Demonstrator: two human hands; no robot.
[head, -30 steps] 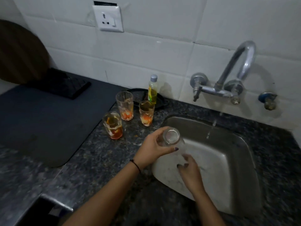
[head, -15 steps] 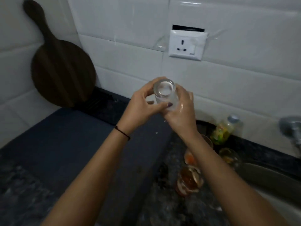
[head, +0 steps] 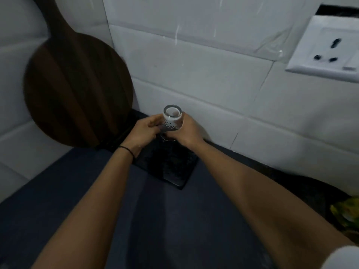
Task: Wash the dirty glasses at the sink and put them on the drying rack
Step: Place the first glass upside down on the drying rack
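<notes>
Wooden board [head: 77, 90] leans on the tiled wall, handle cut off above. Beside it the left hand [head: 144, 131] and right hand [head: 185, 131] each close their grip round an upturned glass [head: 172, 118] over the black rack [head: 171, 167] on a dark blue mat [head: 58, 200]; its rim is mostly hidden. Rightmost, a socket [head: 326, 51] is cropped.

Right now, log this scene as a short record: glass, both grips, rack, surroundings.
glass: clear, upside down, base facing up
left grip: holds the glass low on its side
right grip: holds the glass from the opposite side
drying rack: black, flat, directly under the glass; whether the rim touches it cannot be told
round wooden board: stands to the left, behind the rack
white socket: on the wall, upper right
task state: glass not yet released
</notes>
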